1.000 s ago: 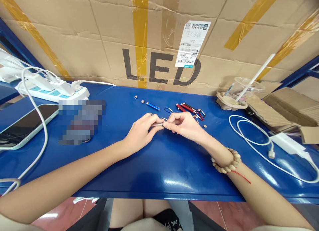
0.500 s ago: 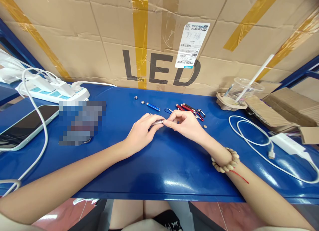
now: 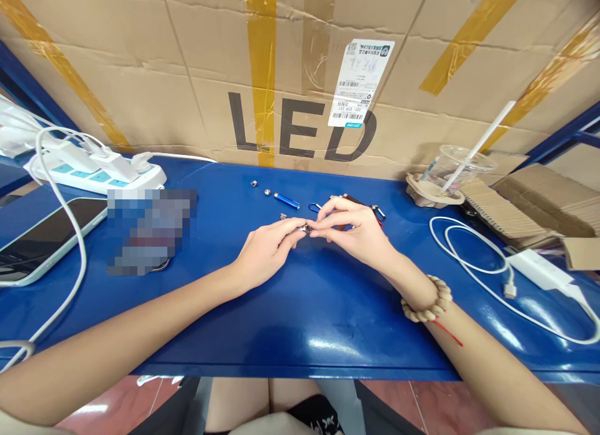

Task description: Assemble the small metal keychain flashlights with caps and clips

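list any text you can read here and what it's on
"LED": large dark letters on the cardboard box.
Shipping label on the box: barcode and small print, too small to read.
Blurred patch on the table: unreadable.
Nothing else carries legible text.

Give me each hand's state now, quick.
Left hand: closed on small silver tube.
Right hand: fingertips pinching the same tube's end.

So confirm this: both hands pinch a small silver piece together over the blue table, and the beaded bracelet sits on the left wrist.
Not quite. The head view shows the beaded bracelet on the right wrist. The rest holds: left hand and right hand pinch the small silver piece together over the blue table.
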`<action>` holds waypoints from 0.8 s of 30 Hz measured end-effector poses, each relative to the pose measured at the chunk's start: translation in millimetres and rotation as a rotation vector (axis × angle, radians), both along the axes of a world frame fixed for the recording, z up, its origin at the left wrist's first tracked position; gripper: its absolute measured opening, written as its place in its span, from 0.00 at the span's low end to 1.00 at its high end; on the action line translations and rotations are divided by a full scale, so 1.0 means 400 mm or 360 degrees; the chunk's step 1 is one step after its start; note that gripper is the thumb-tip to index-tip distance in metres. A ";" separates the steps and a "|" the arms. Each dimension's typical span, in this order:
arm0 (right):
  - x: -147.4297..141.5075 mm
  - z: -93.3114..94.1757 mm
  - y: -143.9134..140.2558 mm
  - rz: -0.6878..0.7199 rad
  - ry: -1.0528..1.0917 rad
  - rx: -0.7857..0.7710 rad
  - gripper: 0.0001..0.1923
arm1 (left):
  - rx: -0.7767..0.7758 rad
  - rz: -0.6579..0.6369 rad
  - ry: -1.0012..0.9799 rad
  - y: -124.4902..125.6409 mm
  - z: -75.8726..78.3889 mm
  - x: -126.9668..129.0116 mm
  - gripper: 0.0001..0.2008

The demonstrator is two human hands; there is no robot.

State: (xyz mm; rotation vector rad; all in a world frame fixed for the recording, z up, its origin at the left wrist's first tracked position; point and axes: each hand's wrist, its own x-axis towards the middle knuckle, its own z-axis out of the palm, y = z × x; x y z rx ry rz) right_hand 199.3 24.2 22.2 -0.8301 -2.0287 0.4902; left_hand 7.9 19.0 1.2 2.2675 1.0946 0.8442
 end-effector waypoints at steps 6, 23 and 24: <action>0.003 -0.005 0.001 -0.0005 0.0031 -0.0091 0.07 | -0.0023 -0.0117 -0.0088 0.001 0.006 0.002 0.14; -0.009 -0.009 -0.002 0.0127 0.0126 -0.0378 0.11 | -0.0119 -0.0229 -0.0231 0.000 0.001 -0.004 0.07; -0.009 -0.009 -0.002 0.0121 0.0109 -0.0343 0.10 | -0.0112 -0.0230 -0.0216 0.000 0.000 -0.004 0.07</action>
